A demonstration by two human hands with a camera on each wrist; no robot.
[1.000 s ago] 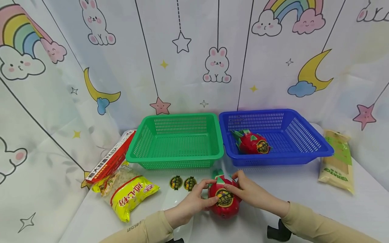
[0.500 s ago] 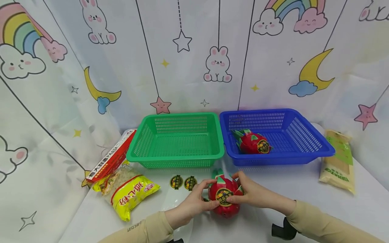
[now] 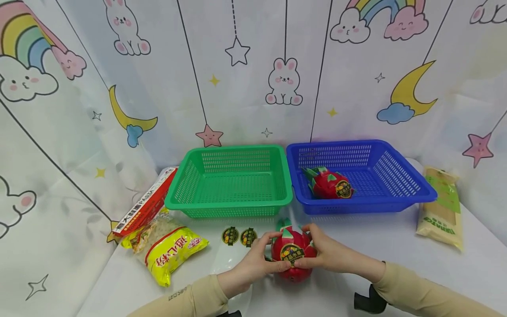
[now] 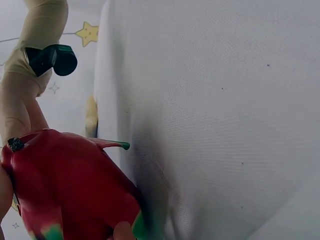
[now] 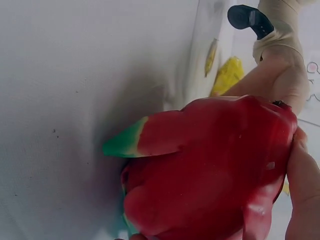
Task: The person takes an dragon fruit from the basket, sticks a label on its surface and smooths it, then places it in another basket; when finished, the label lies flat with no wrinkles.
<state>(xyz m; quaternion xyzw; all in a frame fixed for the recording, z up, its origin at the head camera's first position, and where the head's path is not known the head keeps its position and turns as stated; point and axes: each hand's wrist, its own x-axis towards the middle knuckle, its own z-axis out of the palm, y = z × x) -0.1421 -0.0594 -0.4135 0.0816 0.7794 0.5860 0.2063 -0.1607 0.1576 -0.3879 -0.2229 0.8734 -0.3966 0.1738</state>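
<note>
A red dragon fruit with green-tipped scales rests on the white table, between both hands. A round black-and-gold sticker sits on its upper face. From the left, my left hand grips the fruit, its thumb on the sticker's lower edge. My right hand holds the other side, and its thumb presses the sticker close to the left thumb. Both wrist views show the fruit's red side, the left wrist view and the right wrist view alike; some fingers are hidden behind it.
A green basket stands behind, beside a blue basket holding another stickered dragon fruit. Two round stickers lie on a backing sheet. A yellow pasta bag and a red pasta box are left, a beige packet right.
My right thumb has moved down from the fruit's top onto the sticker's lower edge. The left thumb has shifted slightly right along the sticker, so both thumbs now lie close together.
</note>
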